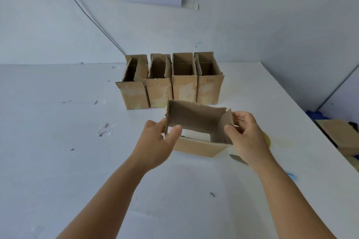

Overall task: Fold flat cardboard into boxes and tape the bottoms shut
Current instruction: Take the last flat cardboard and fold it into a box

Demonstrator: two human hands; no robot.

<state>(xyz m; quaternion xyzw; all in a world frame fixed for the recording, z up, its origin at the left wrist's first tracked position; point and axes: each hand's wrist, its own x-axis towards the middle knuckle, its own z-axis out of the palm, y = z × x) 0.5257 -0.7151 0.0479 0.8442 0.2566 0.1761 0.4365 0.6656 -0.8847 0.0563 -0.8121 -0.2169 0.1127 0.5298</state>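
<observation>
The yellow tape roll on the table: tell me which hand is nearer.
Right. The right hand is just beside the yellow tape roll; the left hand grips the box's far end.

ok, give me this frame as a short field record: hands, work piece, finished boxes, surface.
left hand: left hand pinches the left end wall of the open box
right hand: right hand holds the right end wall
work piece: open box, squared up, held over the white table
finished boxes: row of four boxes standing upright behind it, tops open
right edge: flat cardboard beside the table
</observation>
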